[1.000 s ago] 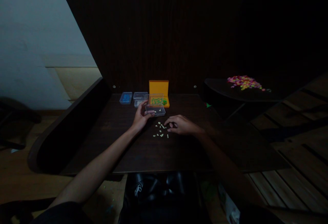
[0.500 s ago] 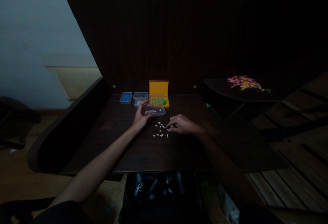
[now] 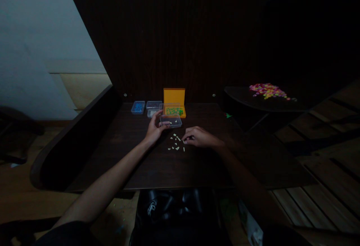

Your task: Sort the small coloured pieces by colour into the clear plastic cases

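Observation:
A clear plastic box (image 3: 176, 123) with its lid raised is in the grip of my left hand (image 3: 154, 129); a few small pale pieces lie inside it. On the dark table in front of the box, several small pale-yellow pieces (image 3: 177, 148) are scattered. My right hand (image 3: 199, 137) rests at the right side of these pieces. Its thumb and forefinger are pinched together round one small pale piece (image 3: 183, 141), close to the table top.
Behind the clear box stands an open orange box (image 3: 174, 96) with green pieces. Left of it are a clear box of blue pieces (image 3: 138, 107) and more clear boxes (image 3: 154, 105). A heap of colourful pieces (image 3: 268, 90) lies on a side shelf; a green scrap (image 3: 228, 115) sits nearer.
My right hand's fingertips have closed in slightly on a pale piece at the right of the scatter. My left hand and the clear box stay where they were.

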A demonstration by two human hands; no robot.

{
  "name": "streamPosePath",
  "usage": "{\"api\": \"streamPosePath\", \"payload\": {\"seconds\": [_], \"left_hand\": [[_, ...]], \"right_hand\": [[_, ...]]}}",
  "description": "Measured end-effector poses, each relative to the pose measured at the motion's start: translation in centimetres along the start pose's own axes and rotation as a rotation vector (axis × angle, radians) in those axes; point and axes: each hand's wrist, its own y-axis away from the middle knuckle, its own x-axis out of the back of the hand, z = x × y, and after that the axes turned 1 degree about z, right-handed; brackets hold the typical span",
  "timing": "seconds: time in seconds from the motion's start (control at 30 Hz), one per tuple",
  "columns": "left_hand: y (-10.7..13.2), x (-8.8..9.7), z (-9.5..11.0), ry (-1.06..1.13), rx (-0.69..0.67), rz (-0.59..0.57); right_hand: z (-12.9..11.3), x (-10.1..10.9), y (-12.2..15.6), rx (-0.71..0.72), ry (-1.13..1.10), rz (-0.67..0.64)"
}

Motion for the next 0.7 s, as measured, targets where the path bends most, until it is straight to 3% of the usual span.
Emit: {"api": "streamPosePath", "payload": {"seconds": [0.3, 0.7], "left_hand": [[0.09, -0.09, 0.13, 0.003, 0.007, 0.000], [0.12, -0.19, 0.40, -0.003, 0.003, -0.015]], "right_hand": [[0.16, -0.13, 0.00, 0.045, -0.014, 0.007], [-0.39, -0.44, -0.19, 0.003, -0.035, 0.033]]}}
